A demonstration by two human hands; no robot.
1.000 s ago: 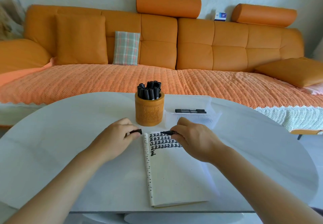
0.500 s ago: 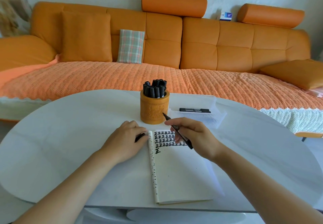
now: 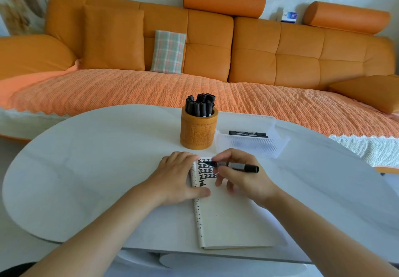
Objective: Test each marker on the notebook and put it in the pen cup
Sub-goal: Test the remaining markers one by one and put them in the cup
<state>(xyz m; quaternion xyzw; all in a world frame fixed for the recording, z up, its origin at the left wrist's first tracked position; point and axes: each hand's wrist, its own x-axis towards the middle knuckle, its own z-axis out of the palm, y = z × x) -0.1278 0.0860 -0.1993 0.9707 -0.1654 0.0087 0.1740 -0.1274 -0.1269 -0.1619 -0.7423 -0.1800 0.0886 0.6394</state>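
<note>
Two containers stand at the far side of the white counter (image 3: 97,168). The left one is an orange carved pen cup (image 3: 198,134), upright and packed with black capped markers (image 3: 200,106) standing on end; I cannot count them exactly. Just to its right sits a clear ribbed plastic tray (image 3: 259,145) with a black lone marker (image 3: 248,134) lying flat in it. Whether a second lies behind it, I cannot tell.

Nearer to me, in front of the cup, a cream notebook (image 3: 233,222) lies flat on the counter, its top rows filled with thick black test marks (image 3: 207,171). The person's right hand (image 3: 246,181) pinches a black-and-grey marker (image 3: 237,165) between thumb and fingers. It is held nearly level over the top of the page, one end pointing left toward the other hand, the other sticking out to the right. The left hand (image 3: 177,178) lies palm down on the notebook's left edge, thumb stretched onto the page, fingertips bent under at the far end.

I cannot tell whether those bent fingers hold anything. The marker's left end is blurred where the two hands nearly meet, so I cannot say if it is capped or touching paper. Both hands cover part of the marks. Behind the counter runs an orange sofa (image 3: 259,56) with a plaid cushion (image 3: 168,51).
</note>
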